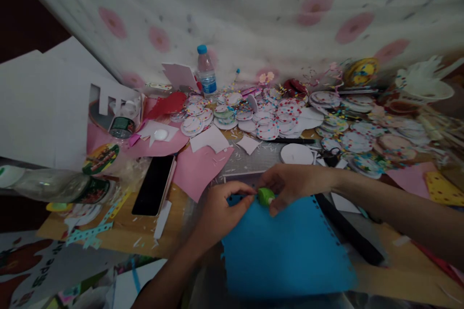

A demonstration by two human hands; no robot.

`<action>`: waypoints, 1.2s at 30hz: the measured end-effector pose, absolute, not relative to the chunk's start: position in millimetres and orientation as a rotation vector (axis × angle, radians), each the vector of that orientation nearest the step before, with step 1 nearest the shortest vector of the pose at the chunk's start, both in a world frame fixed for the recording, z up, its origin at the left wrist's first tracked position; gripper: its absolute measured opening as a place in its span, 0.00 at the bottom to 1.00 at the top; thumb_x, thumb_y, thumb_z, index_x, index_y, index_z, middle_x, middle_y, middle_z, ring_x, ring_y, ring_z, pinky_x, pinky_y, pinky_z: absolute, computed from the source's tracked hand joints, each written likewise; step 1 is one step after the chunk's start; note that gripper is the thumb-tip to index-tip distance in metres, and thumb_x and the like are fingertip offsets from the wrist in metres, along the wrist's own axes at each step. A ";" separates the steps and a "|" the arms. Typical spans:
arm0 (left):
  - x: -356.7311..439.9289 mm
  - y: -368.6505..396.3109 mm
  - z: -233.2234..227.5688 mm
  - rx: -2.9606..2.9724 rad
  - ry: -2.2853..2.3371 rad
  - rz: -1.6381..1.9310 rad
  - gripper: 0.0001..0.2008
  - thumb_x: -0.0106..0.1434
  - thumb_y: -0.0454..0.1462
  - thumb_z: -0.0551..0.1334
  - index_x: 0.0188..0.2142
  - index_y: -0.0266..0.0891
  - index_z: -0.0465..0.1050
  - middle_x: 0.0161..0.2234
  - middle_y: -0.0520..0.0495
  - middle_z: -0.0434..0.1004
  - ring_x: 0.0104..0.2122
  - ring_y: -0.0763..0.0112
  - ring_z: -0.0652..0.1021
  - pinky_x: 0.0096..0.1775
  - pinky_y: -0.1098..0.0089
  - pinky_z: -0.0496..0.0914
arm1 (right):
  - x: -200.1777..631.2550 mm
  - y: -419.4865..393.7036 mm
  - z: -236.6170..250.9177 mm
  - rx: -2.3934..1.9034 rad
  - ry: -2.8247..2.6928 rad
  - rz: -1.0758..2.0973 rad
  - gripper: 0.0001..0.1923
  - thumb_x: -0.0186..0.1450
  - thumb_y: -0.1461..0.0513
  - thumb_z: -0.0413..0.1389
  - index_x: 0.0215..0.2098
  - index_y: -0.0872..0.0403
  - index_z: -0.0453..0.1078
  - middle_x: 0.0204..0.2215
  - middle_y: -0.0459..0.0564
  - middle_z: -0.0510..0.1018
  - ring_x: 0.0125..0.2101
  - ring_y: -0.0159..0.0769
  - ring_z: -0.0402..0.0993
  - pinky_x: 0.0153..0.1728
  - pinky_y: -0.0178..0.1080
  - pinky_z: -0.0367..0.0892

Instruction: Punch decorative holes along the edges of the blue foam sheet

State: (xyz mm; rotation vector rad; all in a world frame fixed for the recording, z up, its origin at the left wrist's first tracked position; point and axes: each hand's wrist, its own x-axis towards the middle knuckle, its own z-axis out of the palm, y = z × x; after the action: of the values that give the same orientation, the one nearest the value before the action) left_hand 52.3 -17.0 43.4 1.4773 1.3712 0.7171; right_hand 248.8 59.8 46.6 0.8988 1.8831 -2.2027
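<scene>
A blue sheet point(282, 251) lies at the table's front, with small holes and a scalloped edge along its right side. My right hand point(286, 186) reaches in from the right, its fingers closed around a small green craft punch point(266, 196) at the sheet's far edge. Just left of the punch, my left hand point(224, 210) pinches the top left edge of the sheet between thumb and fingers. The fingertips of both hands are close together. Under the punch, the sheet's edge is partly hidden.
Left of the hands lie a black phone point(154, 186), pink paper point(199, 166) and a clear bottle point(61, 186) on its side. Behind stand decorated paper discs point(266, 118) in piles and a water bottle point(206, 72). The paper cutter's black arm point(350, 231) lies at right.
</scene>
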 end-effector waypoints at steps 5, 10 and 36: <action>52.3 -18.3 40.2 1.491 1.360 0.709 0.07 0.58 0.32 0.62 0.34 0.40 0.79 0.34 0.49 0.82 0.38 0.66 0.80 0.42 0.69 0.71 | 245.6 62.6 52.6 0.848 1.927 -2.117 0.14 0.48 0.61 0.66 0.28 0.58 0.69 0.23 0.41 0.73 0.25 0.29 0.67 0.29 0.34 0.63; 52.5 -18.8 38.3 1.489 1.397 0.725 0.07 0.57 0.31 0.62 0.34 0.39 0.79 0.34 0.49 0.83 0.37 0.66 0.80 0.41 0.69 0.72 | 242.3 65.4 49.5 0.840 2.024 -2.022 0.14 0.48 0.61 0.66 0.28 0.58 0.69 0.20 0.40 0.71 0.23 0.28 0.64 0.24 0.31 0.59; -111.6 9.3 3.5 1.875 2.615 0.422 0.32 0.54 0.48 0.63 0.53 0.27 0.65 0.46 0.29 0.73 0.48 0.42 0.73 0.49 0.51 0.67 | 245.9 59.7 33.0 0.990 2.079 -1.980 0.15 0.46 0.58 0.67 0.23 0.57 0.67 0.19 0.43 0.71 0.22 0.30 0.66 0.24 0.33 0.62</action>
State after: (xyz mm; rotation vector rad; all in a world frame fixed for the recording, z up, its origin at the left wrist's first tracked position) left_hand -111.6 9.3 3.5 1.8751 2.6146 0.4220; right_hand 245.9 59.7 33.0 0.9901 2.0794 -1.9804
